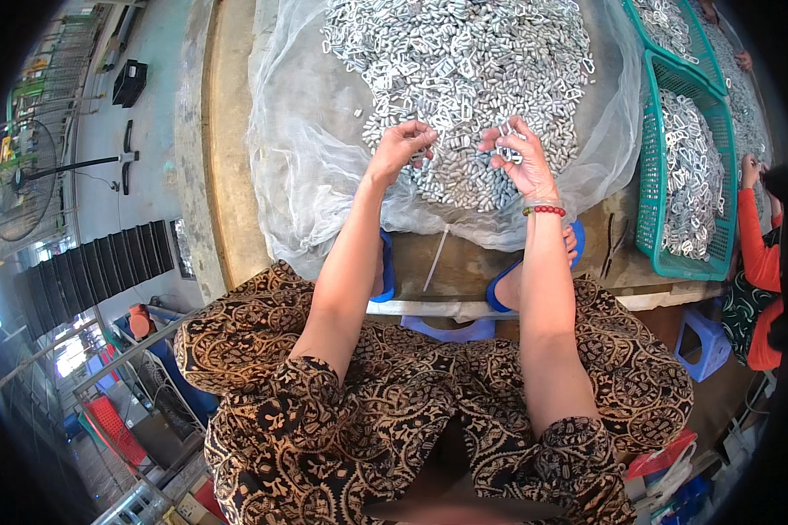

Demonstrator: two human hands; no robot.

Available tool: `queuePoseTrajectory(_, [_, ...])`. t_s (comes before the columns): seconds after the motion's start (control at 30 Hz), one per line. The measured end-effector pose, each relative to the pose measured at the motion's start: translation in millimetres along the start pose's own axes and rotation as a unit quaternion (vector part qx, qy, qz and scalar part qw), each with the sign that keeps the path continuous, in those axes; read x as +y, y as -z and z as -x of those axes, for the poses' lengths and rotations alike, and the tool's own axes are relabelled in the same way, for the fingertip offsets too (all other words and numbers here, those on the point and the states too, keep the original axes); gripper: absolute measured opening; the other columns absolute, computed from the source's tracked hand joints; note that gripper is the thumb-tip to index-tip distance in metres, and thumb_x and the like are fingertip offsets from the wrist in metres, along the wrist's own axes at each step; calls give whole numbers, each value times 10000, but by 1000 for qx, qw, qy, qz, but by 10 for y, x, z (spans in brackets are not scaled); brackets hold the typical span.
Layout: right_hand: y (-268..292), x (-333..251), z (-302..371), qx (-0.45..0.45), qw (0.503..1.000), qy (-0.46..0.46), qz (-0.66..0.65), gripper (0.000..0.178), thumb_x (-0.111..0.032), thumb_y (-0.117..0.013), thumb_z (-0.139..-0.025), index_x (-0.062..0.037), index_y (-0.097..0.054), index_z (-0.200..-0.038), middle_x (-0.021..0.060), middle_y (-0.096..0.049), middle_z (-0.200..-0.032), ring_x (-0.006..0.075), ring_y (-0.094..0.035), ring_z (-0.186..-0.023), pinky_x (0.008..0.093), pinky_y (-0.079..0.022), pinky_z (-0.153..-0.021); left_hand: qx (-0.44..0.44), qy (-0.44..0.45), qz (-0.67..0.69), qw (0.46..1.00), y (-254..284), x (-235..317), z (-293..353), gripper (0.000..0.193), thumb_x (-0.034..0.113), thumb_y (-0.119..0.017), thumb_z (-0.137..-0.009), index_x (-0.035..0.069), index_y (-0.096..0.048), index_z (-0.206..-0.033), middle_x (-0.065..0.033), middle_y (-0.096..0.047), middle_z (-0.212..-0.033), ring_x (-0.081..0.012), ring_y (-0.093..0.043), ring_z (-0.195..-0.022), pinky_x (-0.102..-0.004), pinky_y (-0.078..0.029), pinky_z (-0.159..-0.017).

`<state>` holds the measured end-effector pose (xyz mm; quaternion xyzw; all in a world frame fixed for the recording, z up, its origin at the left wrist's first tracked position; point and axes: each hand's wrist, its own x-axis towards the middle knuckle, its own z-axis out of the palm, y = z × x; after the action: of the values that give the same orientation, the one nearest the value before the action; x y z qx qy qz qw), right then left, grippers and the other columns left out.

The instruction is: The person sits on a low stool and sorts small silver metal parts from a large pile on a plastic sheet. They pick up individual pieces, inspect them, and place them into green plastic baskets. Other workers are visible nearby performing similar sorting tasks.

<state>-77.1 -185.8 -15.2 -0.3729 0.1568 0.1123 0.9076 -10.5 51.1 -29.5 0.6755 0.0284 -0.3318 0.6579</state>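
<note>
A big pile of small grey metal pieces (473, 70) lies on a sheet of white netting (311, 131). Short pellet-like bits and flat looped links are mixed in it. Above its near left edge hovers my left hand (401, 150), thumb and fingers pinched together; anything between them is too small to make out. Across from it, my right hand (524, 157) is turned partly palm up, fingers curled round a few looped metal links (509, 154). A red bead bracelet (545, 210) circles that wrist.
On the right stand green plastic baskets (648, 201) filled with looped links. Beyond them, a co-worker's orange sleeve (760, 245) shows. My feet in blue sandals (497, 293) rest at the netting's near edge. A fan (31, 175) and a black crate (130, 83) are at the left.
</note>
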Motion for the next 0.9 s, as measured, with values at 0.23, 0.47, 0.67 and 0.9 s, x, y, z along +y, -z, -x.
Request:
queuePoseTrajectory(0.23, [71, 152, 41, 21, 999, -16, 23, 179, -263, -618, -846, -108, -562, -916, 49, -638, -896, 151, -606, -794, 244, -412, -558, 32, -34, -23, 999, -61, 330, 177, 174, 206, -601, -893, 38, -582, -931, -45, -626, -877, -121, -607, -697, -240, -431, -493])
queuePoseTrajectory(0.47, [223, 187, 89, 80, 992, 2, -94, 99, -173, -593, -826, -111, -571, -901, 82, -650, -929, 218, -625, -805, 275, -436, -569, -88, -131, 383, 910, -77, 509, 349, 185, 246, -536, -897, 81, -557, -979, -109, -578, -977, -194, -569, -738, -215, -404, -418])
queuePoseTrajectory(0.67, [226, 79, 144, 40, 995, 34, -88, 101, -134, -607, -826, -117, -573, -919, 64, -622, -878, 187, -609, -823, 242, -445, -520, -112, -118, 493, 855, -74, 439, 214, 93, 151, -576, -856, 108, -564, -937, -64, -544, -938, -187, -533, -781, -190, -391, -414])
queuePoseTrajectory(0.9, [38, 254, -133, 111, 978, -21, 177, 131, -203, -687, -799, -90, -624, -822, -41, -501, -647, 66, -473, -532, 224, -407, -497, 10, 102, 513, 852, 82, 64, -278, 199, 236, -648, -849, 65, -558, -895, -61, -551, -860, -180, -560, -770, -181, -399, -442])
